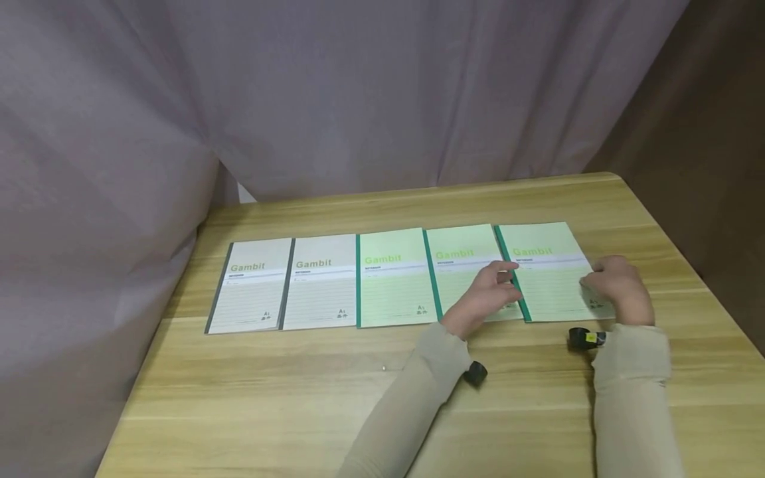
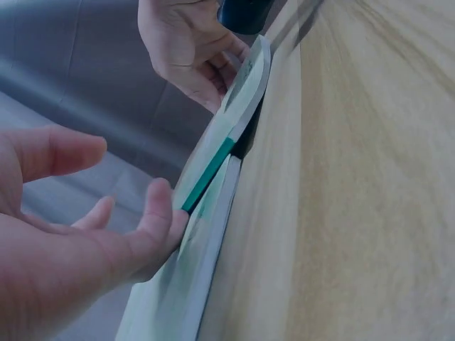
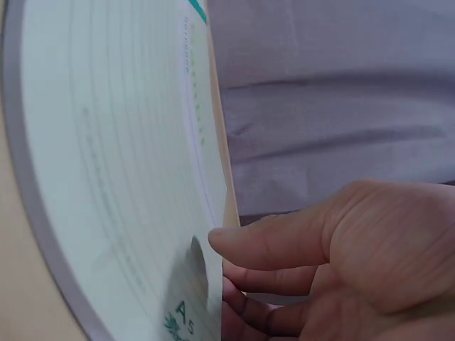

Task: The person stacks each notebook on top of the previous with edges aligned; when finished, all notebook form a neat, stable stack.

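Rightmost green notebook (image 1: 546, 285): on the bench (image 1: 287, 385), between the hands; long axis runs away from the person
Left hand (image 1: 487, 297): beside the green spine (image 2: 207, 177), fingers loosely spread, gripping nothing
Right hand (image 1: 621, 285): at the opposite long edge, thumb-finger gap narrow; pinch or mere contact, cannot tell

You sit or stand in a curtained-off nook, home or office unclear: greyish curtains (image 1: 329, 99) hang behind and left of the wood-grain surface (image 1: 269, 398).
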The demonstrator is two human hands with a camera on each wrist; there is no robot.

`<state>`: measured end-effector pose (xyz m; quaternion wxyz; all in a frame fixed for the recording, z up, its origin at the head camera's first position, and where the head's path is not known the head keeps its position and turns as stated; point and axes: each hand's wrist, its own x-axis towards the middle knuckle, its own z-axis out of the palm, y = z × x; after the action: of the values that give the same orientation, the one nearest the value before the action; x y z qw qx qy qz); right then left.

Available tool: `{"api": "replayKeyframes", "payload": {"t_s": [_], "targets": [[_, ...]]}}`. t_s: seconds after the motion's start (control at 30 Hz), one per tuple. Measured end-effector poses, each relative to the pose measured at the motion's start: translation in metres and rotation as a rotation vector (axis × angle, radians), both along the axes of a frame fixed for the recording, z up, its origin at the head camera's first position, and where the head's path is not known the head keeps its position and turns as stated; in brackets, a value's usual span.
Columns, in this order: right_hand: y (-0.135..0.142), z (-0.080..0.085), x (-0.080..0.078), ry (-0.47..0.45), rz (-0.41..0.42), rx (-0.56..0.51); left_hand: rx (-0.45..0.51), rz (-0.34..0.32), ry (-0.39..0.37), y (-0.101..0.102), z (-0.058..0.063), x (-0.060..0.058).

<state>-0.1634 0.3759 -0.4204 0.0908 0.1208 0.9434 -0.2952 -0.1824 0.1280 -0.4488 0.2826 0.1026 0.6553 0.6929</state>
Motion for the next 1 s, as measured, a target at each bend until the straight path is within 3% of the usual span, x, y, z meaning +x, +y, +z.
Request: {"api": "replayKeyframes", "payload": {"t_s": [0.13,0.27,0.53,0.8,1.0], "targets": [[0.002,0.003,0.005,-0.012,-0.033,-0.061,0.041,0.024,-0.03,0.001,-0.001,0.0],[0.004,0.005,0.008,-0.006,-0.037,-0.033,0.073,0.015,-0.05,0.004,-0.005,-0.001],[0.015,0.009,0.013,-0.023,-0.024,-0.082,0.071,0.033,-0.071,0.007,-0.007,0.0],[0.018,0.014,0.013,-0.002,0.049,-0.027,0.13,0.098,-0.115,0.01,-0.009,0.0],[0.021,0.014,0.009,-0.03,0.101,-0.14,0.157,0.117,-0.114,0.005,-0.009,-0.001]]}}
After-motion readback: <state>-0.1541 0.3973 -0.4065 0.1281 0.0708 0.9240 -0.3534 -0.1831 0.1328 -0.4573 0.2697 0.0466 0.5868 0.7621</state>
